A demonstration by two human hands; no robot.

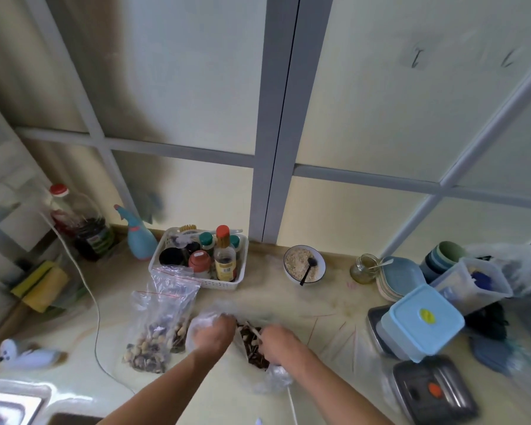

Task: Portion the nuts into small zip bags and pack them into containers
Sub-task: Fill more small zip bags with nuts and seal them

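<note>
My left hand [212, 334] grips a small clear zip bag [201, 320] bunched up at its top. My right hand [281, 340] holds a pale spoon [252, 327] whose end dips into a large open plastic bag of dark mixed nuts [252, 348] between my hands. Two filled zip bags [155, 326] with red seal lines lie on the counter to the left. A light blue lidded container [422, 322] stands at the right, with a clear tub [469, 280] behind it.
A white basket of sauce bottles [203, 262] stands at the back, a bowl of oats with a black spoon [304, 265] beside it. Plates and cups [402, 277] sit at the right, a dark-lidded box [432, 391] near the front right. A white cable [95, 317] crosses the left counter.
</note>
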